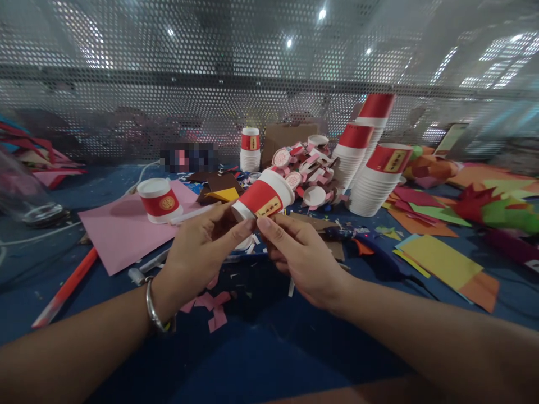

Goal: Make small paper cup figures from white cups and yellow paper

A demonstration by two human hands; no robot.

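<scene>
A red and white paper cup [264, 195] is held tilted above the table, its wide rim toward the upper right. My left hand [202, 241], with a silver bangle at the wrist, grips the cup's lower left end between thumb and fingers. On the other side my right hand [301, 252] pinches it, the thumb against the printed yellow label. Both thumbs nearly meet at the front of the cup. The fingers behind it are partly hidden. Left of my left hand, an upside-down paper cup [159, 202] rests on a pink sheet [113, 230].
Stacked paper cups [374, 182] stand at the back right beside a heap of cut cup pieces [309, 168]. A blue glue gun [379, 255] lies right of my hands, near yellow paper [438, 261]. Pink scraps [213, 306] litter the blue table. Perforated metal [236, 106] rises behind.
</scene>
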